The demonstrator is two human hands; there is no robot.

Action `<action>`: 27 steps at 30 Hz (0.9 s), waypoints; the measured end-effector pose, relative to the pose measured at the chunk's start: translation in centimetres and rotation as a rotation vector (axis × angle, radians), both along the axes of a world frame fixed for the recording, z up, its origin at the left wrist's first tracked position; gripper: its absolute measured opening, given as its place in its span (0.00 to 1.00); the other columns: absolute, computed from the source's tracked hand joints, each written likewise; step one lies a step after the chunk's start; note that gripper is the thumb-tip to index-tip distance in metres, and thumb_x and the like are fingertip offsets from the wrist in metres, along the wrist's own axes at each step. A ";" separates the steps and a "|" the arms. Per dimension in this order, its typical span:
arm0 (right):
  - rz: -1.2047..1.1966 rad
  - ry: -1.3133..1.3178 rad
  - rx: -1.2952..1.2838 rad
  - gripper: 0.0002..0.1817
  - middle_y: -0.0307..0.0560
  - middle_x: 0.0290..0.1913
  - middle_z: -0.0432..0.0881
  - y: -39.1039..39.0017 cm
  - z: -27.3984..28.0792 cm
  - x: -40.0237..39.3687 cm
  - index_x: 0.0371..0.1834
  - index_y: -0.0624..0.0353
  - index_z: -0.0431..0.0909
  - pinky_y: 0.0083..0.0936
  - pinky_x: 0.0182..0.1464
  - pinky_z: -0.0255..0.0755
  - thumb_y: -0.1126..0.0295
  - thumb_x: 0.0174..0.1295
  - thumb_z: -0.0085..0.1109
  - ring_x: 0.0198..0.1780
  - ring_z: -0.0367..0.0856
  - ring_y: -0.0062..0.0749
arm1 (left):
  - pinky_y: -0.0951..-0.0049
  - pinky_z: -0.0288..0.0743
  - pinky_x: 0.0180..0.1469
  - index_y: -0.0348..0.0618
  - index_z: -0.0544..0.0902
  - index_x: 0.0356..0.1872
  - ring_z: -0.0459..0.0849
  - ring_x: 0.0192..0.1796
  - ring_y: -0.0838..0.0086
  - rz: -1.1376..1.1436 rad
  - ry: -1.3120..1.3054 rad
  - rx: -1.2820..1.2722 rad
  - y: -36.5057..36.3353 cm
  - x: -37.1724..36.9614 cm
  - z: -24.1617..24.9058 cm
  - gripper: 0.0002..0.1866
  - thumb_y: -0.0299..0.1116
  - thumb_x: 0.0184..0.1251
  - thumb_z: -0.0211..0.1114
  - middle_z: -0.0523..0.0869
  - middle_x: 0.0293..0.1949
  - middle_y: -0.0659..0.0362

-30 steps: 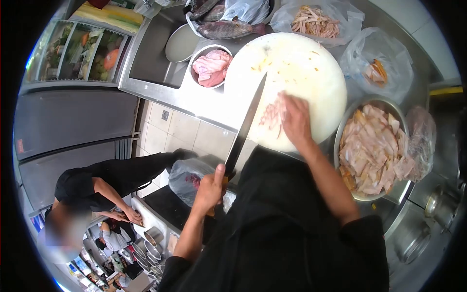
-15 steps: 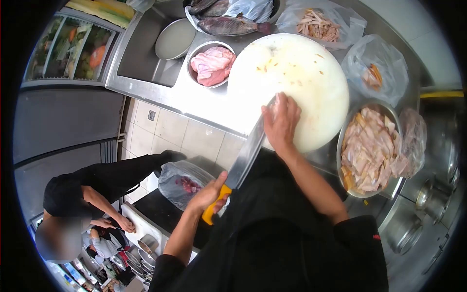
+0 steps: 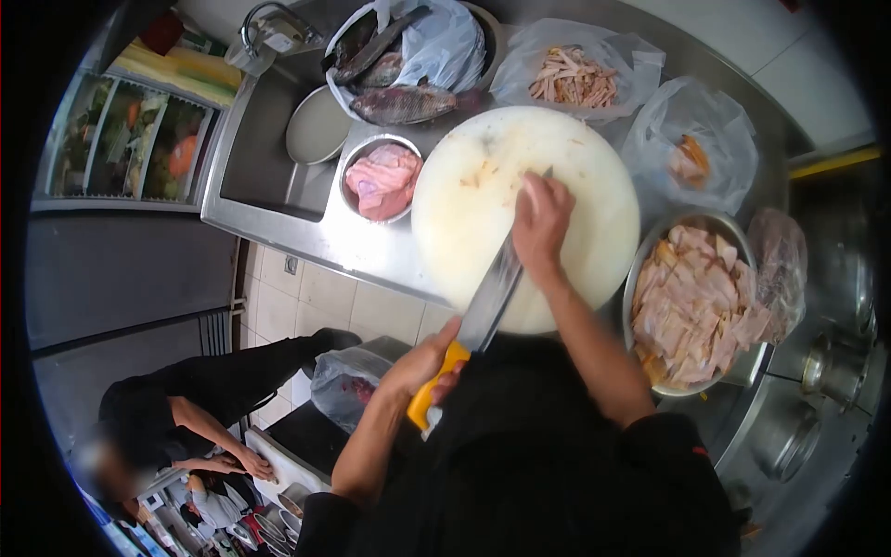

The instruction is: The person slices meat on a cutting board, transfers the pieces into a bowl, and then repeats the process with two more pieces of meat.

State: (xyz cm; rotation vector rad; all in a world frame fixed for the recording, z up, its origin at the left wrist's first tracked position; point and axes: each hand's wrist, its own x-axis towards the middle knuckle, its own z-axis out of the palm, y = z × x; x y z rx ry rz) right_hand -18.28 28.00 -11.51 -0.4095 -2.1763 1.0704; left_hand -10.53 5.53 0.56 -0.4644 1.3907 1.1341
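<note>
My left hand (image 3: pixel 429 364) is wrapped round the yellow handle of a large kitchen knife (image 3: pixel 494 292). Its long blade slants up and away over a round white cutting board (image 3: pixel 594 241). Farther along, my right hand (image 3: pixel 543 223) has its fingers curled over the blade near the tip, which pokes out just past them. Whether anything small lies under those fingers is hidden. A few brownish scraps (image 3: pixel 483 174) stick to the board's far left part.
Left of the board stand a bowl of pink meat (image 3: pixel 382 183) and whole fish (image 3: pixel 404 105) in a bag. Behind lie sliced strips (image 3: pixel 575 79) on plastic and an orange-brown piece (image 3: pixel 690 162) in a bag. Sliced meat (image 3: pixel 696 297) fills a basin at right. A co-worker (image 3: pixel 200 408) is at lower left.
Both hands and the knife have moved farther over the board, and the tip now shows beyond my right fingers. My view has shifted, so the counter sits lower and more to the left.
</note>
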 end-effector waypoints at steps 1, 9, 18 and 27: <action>-0.023 0.046 0.022 0.16 0.54 0.50 0.79 1.3 0.4 -1.7 0.54 0.57 0.85 0.46 0.61 0.66 0.79 0.62 0.62 0.55 0.74 0.53 | 0.78 0.62 0.10 0.44 0.70 0.22 0.65 0.07 0.79 0.019 0.032 -0.004 1.4 -1.1 0.3 0.40 0.73 0.77 0.41 0.65 0.11 0.66; -0.109 0.136 0.148 0.16 0.56 0.47 0.87 16.6 -0.3 -20.3 0.53 0.54 0.88 0.42 0.59 0.75 0.69 0.62 0.63 0.52 0.84 0.52 | 0.78 0.61 0.10 0.43 0.71 0.22 0.63 0.07 0.79 0.079 0.202 -0.048 7.6 -5.9 2.4 0.40 0.72 0.78 0.41 0.65 0.10 0.66; 0.059 -0.145 -0.017 0.12 0.54 0.38 0.91 24.1 3.6 -20.1 0.43 0.53 0.91 0.36 0.48 0.82 0.62 0.62 0.64 0.44 0.90 0.49 | 0.76 0.62 0.12 0.43 0.72 0.25 0.66 0.08 0.77 0.212 0.204 -0.157 3.9 -1.2 2.4 0.39 0.73 0.78 0.41 0.66 0.10 0.64; 0.429 -0.760 0.113 0.10 0.40 0.35 0.89 35.3 12.2 2.5 0.46 0.60 0.89 0.25 0.45 0.77 0.69 0.64 0.69 0.37 0.82 0.22 | 0.75 0.63 0.13 0.45 0.74 0.24 0.67 0.09 0.77 0.199 0.302 -0.236 1.6 1.2 1.5 0.40 0.74 0.77 0.40 0.67 0.10 0.64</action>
